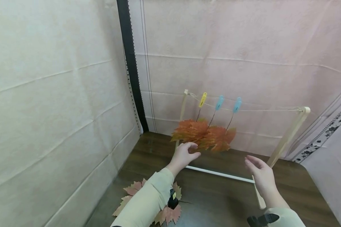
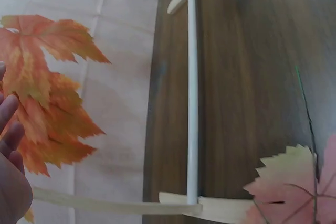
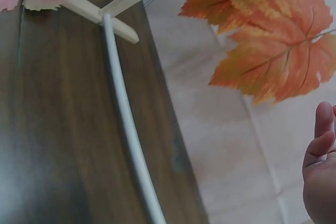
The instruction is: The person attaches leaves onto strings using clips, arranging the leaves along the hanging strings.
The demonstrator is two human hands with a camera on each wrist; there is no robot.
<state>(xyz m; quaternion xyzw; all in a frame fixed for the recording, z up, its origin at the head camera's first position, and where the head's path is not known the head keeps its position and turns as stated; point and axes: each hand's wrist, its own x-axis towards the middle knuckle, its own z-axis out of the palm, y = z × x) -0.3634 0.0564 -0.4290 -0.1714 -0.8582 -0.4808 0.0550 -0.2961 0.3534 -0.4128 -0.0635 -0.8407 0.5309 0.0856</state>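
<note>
Nearest, in front of the rack's (image 1: pixel 287 138) left half, pink leaves (image 1: pixel 170 214) lay on the counter (image 1: pixel 216 208), partly under the left sleeve (image 1: pixel 147 201); lifting that forearm higher seemed wise, to avoid catching their bare stem (image 1: pixel 184 202).

Farther on, the left hand (image 1: pixel 184 154) hovered before the rack's left side, fingers loosely bent, thumb apart, with nothing seen in its grasp; whether a fingertip brushed a leaf could not be told. The right hand (image 1: pixel 261 175) was before the rack's right post, likewise loosely curved and holding nothing visible.

Beyond the left hand, overlapping orange leaves (image 1: pixel 199 130) hung within the rack's left half. The step in hand looked like settling them, which would have called for a light touch on the stems, since a tug on a blade might have slipped one loose.

Above them, a yellow clip (image 1: pixel 202 100) and two blue clips (image 1: pixel 219 102) pinched the stems on the rack's string (image 1: pixel 270 110). The string ran bare toward the right post, so spreading the clips that way would probably have eased the crowding.
</note>
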